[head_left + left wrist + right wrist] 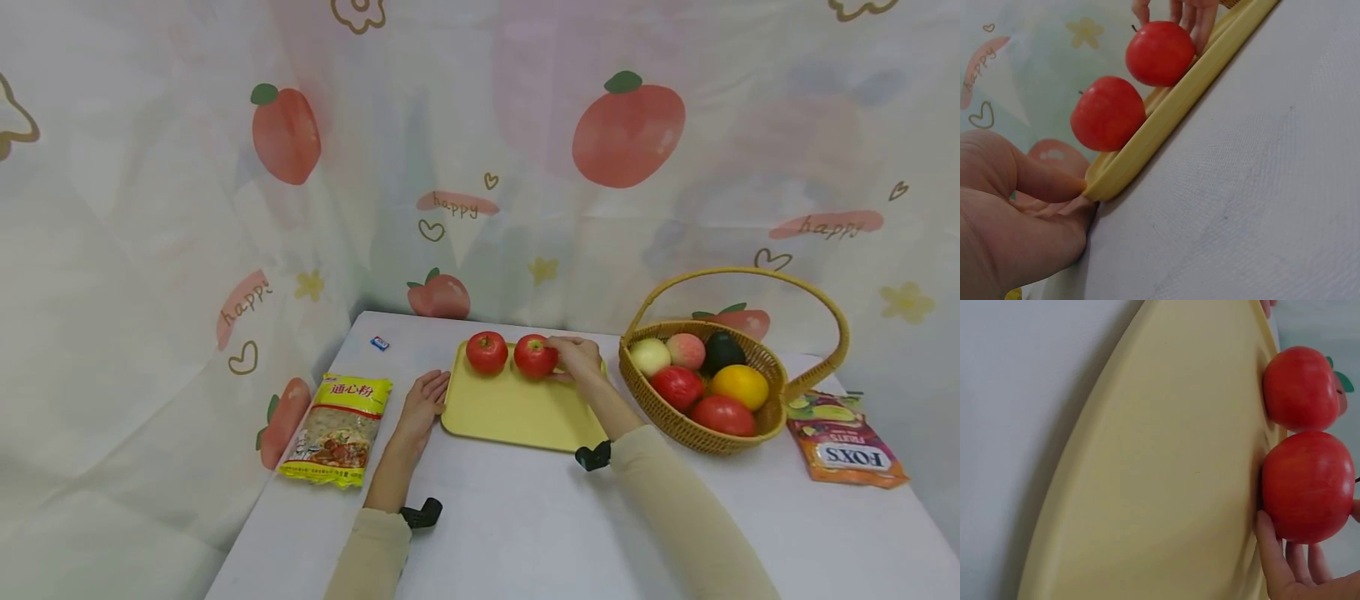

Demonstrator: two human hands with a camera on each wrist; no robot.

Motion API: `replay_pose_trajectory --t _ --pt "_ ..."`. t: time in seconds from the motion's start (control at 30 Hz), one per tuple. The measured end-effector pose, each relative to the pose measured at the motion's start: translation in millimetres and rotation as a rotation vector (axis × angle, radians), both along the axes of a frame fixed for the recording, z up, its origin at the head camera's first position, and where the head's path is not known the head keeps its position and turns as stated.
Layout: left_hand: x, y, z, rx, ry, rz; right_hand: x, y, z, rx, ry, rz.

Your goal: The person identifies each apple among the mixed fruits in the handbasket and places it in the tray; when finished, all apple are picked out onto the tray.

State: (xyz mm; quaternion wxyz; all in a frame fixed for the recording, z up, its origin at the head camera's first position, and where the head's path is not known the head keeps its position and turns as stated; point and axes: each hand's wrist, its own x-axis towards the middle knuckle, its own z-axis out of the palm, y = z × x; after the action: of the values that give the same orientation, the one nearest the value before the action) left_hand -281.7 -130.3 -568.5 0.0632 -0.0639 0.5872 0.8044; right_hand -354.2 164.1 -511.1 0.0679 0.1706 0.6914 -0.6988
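Note:
A yellow tray lies on the white table with two red apples along its far side. The left apple rests on the tray by itself. My right hand grips the other apple from its right side, fingers and thumb curled round it. This apple sits close beside the first one, low over the tray. At the tray's left edge, my left hand pinches the rim, its thumb on top and the fingers lower at the corner.
Right of the tray stands a wicker basket with a tall handle, holding several fruits. Beyond it lies a FOX'S candy bag. A yellow pasta bag lies at left, and a small blue packet behind it. A printed curtain hangs behind.

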Motion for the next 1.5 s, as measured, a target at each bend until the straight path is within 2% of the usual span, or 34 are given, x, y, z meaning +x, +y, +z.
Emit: replay_pose_trajectory --t 0.2,0.33,0.53,0.7,0.9,1.0,1.5 --pt "-0.6 2.8 -2.3 0.011 0.035 0.005 4.0 5.7 2.0 0.019 -0.032 -0.009" --pt "-0.7 2.5 -3.5 0.024 0.048 0.005 11.1 7.7 10.5 0.067 0.016 0.003" --pt "-0.4 0.2 -2.9 0.018 0.032 0.005 25.7 16.2 33.9 0.114 0.148 0.071" --pt "0.6 0.9 -0.3 0.020 0.016 0.010 35.2 27.7 58.9 0.102 0.168 0.084" --pt "0.4 1.2 -1.9 0.020 0.014 0.006 44.9 42.1 79.7 0.090 0.204 0.055" --pt "0.0 2.1 -2.6 0.025 0.016 0.008 55.0 48.0 89.7 0.105 0.228 0.055" --pt "0.4 2.2 -3.0 0.031 0.007 0.014 84.3 77.5 119.2 0.167 0.252 0.082"
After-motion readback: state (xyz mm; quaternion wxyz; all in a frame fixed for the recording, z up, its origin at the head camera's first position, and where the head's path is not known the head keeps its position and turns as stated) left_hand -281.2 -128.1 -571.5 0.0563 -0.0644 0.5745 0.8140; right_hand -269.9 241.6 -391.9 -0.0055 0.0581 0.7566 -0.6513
